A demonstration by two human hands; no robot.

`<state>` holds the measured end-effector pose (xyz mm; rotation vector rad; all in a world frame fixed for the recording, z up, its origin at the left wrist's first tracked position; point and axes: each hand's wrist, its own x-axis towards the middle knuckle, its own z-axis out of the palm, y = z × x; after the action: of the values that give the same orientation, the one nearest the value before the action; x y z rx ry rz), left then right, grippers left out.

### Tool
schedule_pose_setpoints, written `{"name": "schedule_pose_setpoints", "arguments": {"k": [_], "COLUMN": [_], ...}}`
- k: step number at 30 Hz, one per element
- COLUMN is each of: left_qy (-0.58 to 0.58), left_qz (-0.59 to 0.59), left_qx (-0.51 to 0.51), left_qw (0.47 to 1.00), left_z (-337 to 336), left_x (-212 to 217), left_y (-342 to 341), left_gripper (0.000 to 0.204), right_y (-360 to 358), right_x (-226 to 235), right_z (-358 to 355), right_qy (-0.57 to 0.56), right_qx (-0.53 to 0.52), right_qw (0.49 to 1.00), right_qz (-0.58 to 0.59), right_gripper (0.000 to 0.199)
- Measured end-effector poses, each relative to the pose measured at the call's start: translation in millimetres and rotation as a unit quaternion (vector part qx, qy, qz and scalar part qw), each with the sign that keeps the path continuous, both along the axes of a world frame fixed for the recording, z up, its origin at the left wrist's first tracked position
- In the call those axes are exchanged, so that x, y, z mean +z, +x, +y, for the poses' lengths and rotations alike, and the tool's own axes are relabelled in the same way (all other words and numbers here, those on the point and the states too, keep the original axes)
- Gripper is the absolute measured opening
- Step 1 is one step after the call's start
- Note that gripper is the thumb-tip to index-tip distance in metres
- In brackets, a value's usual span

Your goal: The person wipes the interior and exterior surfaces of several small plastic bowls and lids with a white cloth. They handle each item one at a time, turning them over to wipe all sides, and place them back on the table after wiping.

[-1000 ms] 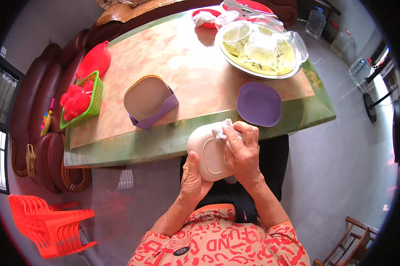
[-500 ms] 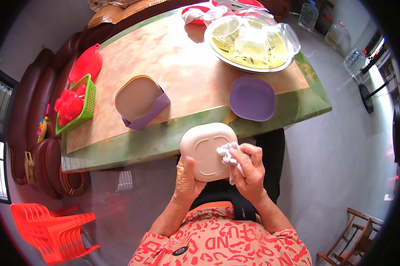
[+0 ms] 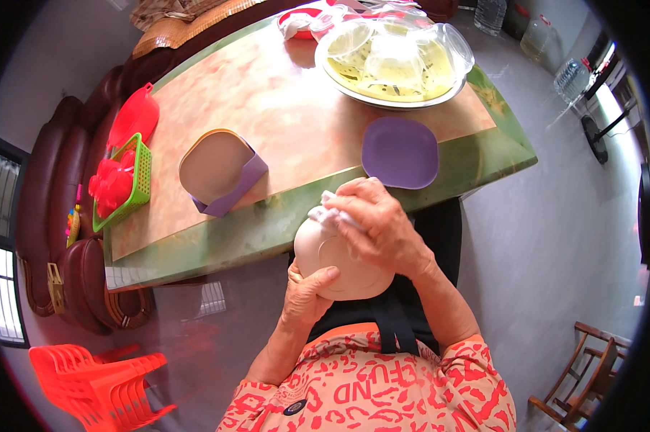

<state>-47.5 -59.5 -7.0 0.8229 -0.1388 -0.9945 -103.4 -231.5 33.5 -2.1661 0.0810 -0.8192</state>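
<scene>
A cream square plate with rounded corners (image 3: 350, 277) is held underside up in front of me, just off the table's near edge. My left hand (image 3: 307, 294) grips its lower left side, thumb lying on the underside. In my right hand (image 3: 382, 227) is a crumpled white cloth (image 3: 332, 214), pressed against the plate's far edge. A purple plate of like shape (image 3: 400, 153) lies on the table beyond my right hand. Left of it, a purple holder (image 3: 231, 189) carries upright plates, a beige one (image 3: 215, 169) in front.
The table (image 3: 267, 86) has a green stone border. A large bowl (image 3: 393, 97) of clear plastic containers stands at its far right. At the left are a green basket (image 3: 143, 173) with red items and a red basin (image 3: 137, 115). Red chairs (image 3: 98, 381) are stacked at lower left.
My right hand has moved the cloth from the middle right of the underside up to the plate's far edge. The plate has tilted slightly. The whole view has shifted a little.
</scene>
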Motion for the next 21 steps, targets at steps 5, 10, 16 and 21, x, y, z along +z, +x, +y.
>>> {"name": "schedule_pose_setpoints", "arguments": {"k": [5, 10, 16, 21], "left_qy": [-0.007, -0.030, -0.018, -0.012], "left_qz": [-0.005, 0.035, 0.109, 0.139], "left_qx": [0.021, 0.059, 0.107, 0.108], "left_qw": [1.000, 0.997, 0.988, 0.984], "left_z": [-3.8, -8.4, -14.5, -15.8], "left_x": [-0.7, -3.0, -4.6, -6.3], "left_y": [5.7, 10.3, 15.5, 12.6], "left_gripper": [0.058, 0.053, 0.050, 0.049], "right_y": [-21.0, -40.5, -50.0, -41.2], "right_x": [-13.5, -36.3, -49.3, -45.0], "right_z": [-9.5, 12.4, 56.2, 41.5], "right_qy": [0.163, 0.116, -0.041, -0.107], "right_qx": [-0.049, -0.093, -0.132, -0.147], "right_qw": [0.984, 0.989, 0.990, 0.983], "right_qz": [0.049, 0.012, -0.003, -0.026], "right_gripper": [0.026, 0.041, 0.055, 0.050]}}
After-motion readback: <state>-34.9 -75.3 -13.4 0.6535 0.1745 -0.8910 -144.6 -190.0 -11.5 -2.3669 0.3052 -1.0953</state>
